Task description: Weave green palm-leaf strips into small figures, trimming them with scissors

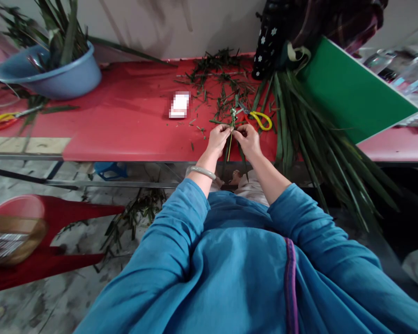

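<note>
Pinching the green leaf piece (pixel 233 118) in the frame's upper middle, our left hand (pixel 218 139) and right hand (pixel 249 140) hold it between narrowed fingertips, one set on each side; its top rises above our fingers, and a pale stalk (pixel 229 147) extends below.

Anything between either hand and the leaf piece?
Nothing visible: the fingertips of the left hand and right hand meet at the leaf piece. The scissors lie just beyond the right hand, not in between.
</note>
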